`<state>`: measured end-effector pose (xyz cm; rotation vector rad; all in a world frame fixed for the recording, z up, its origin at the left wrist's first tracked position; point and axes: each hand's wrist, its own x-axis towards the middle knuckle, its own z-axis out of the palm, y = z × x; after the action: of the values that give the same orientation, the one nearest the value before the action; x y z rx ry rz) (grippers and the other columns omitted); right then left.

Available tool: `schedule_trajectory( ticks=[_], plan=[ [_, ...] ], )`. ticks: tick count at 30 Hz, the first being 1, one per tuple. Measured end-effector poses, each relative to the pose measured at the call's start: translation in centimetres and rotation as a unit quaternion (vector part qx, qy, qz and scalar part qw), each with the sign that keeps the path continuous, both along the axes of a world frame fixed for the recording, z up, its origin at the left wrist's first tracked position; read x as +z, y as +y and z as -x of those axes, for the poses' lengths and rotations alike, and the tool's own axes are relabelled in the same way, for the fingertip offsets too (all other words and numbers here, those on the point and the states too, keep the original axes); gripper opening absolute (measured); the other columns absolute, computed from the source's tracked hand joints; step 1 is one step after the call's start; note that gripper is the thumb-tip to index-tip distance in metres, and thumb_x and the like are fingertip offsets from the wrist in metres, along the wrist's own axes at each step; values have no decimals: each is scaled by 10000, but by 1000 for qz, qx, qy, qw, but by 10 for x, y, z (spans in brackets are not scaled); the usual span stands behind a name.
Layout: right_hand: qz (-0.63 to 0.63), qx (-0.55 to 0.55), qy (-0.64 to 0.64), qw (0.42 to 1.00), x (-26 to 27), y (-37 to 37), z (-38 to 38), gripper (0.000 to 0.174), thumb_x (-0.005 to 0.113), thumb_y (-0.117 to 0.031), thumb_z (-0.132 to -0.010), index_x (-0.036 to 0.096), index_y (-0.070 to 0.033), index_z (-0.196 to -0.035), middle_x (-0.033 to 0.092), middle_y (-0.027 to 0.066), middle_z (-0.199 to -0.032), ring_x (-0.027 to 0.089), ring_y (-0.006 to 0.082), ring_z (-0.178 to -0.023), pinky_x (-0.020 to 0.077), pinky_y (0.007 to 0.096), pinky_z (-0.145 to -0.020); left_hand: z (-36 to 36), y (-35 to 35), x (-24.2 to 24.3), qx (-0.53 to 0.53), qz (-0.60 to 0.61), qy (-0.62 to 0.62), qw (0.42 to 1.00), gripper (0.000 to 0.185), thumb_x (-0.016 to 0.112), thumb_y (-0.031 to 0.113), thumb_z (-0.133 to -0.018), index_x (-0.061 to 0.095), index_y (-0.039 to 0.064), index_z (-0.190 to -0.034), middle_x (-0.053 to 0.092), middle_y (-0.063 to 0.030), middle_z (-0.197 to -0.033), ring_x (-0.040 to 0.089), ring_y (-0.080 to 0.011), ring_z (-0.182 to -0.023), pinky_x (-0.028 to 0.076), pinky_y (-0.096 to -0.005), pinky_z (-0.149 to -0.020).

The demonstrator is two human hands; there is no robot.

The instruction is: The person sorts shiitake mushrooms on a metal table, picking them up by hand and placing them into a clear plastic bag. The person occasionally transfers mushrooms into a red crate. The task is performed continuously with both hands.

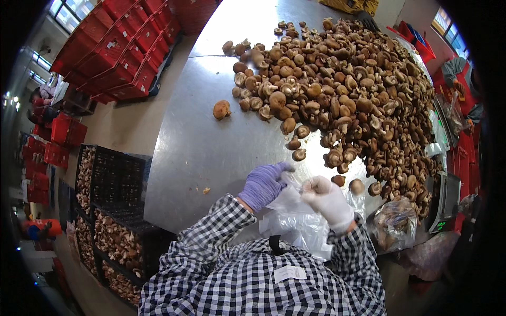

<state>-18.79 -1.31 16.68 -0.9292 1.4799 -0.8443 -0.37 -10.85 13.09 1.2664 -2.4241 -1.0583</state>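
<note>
My left hand (265, 185), in a purple knit glove, pinches one side of a clear plastic bag (290, 197) near its top. Opposite it, my right hand (328, 202) in a white glove grips the other side of the same bag with thumb and fingertips. Below both hands lies a stack of flat clear plastic bags (302, 229) at the table edge before me. A large heap of shiitake mushrooms (340, 87) spreads over the steel table (189, 150) beyond my hands. One shiitake (221, 110) sits apart on the left.
Black crates of mushrooms (118, 237) stand left of the table, with red plastic crates (122, 51) stacked farther back. At right are a filled plastic bag (395, 223) and a digital scale (446, 201). A co-worker's gloved hand (367, 20) is at the heap's far side; another co-worker's sleeve (454, 70) is at right.
</note>
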Motion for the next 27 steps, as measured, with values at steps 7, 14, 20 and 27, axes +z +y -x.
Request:
schedule_trajectory(
  ticks=[7,14,20,27],
  plan=[
    [187,-102,410,887,-65,21,72,180,623,-17,-880,645,-16,-1059,681,93,-948,640,176,-863,537,297,-779,-39,5,-66,297,-108,272,909,237,571,47,-932,612,-10,-1159,672,-67,-1005,619,-128,-910,531,-279,-823],
    [166,89,154,970,-52,22,29,246,619,-11,-895,619,1,-1141,632,159,-1162,645,175,-969,567,323,-867,-95,-2,-124,525,-431,446,582,307,643,160,-912,620,35,-1191,658,-120,-1102,657,-196,-921,577,-366,-787],
    [113,-142,-650,738,-134,-40,31,386,469,-230,-969,543,31,-1244,646,192,-1118,655,247,-1015,541,413,-942,-111,32,-106,263,-611,530,525,355,616,350,-941,628,73,-1162,669,-142,-1137,680,-245,-930,584,-409,-812],
    [-142,-332,-687,630,-144,-106,-90,358,537,-122,-915,539,-210,-1262,515,128,-1264,479,285,-1160,380,486,-1048,-168,-54,-80,194,-476,817,-262,508,476,442,-979,570,58,-1297,589,-187,-1294,564,-307,-1184,475,-482,-999]
  ],
)
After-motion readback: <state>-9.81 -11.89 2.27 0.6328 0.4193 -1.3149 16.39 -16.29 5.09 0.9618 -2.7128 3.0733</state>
